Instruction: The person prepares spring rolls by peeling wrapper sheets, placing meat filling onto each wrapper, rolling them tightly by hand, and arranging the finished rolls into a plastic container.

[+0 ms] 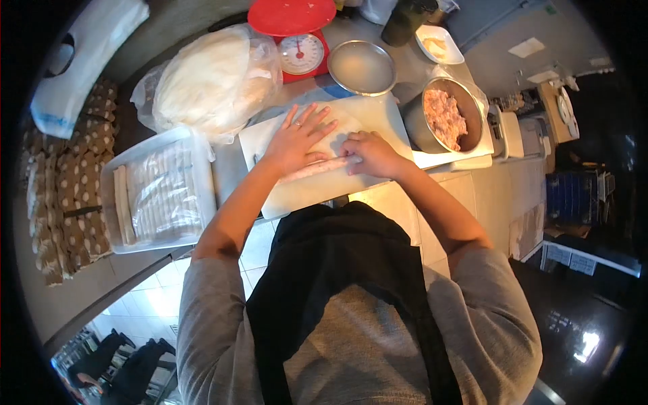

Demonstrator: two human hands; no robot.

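A thin, pale filled roll (pixel 312 169) lies along the near part of a white cutting board (pixel 290 196). Round wrapper sheet (pixel 337 116) spreads flat behind it. My left hand (pixel 295 140) rests on the sheet with its fingers spread, the thumb close to the roll. At the roll's right end, my right hand (pixel 371 155) has its fingers curled and pinched on it. Part of the roll is hidden under my hands. To the right, a metal pot (pixel 417 125) tilts toward me, holding pink minced filling (pixel 443 116).
Left of the board stands a plastic tub (pixel 208 158) of finished rolls under clear film. Behind are bagged wrappers (pixel 202 81), a red scale (pixel 300 54), a metal bowl (pixel 362 66) and a white dish (pixel 453 55). Egg trays (pixel 77 179) line the far left. Another person's legs (pixel 138 371) show lower left.
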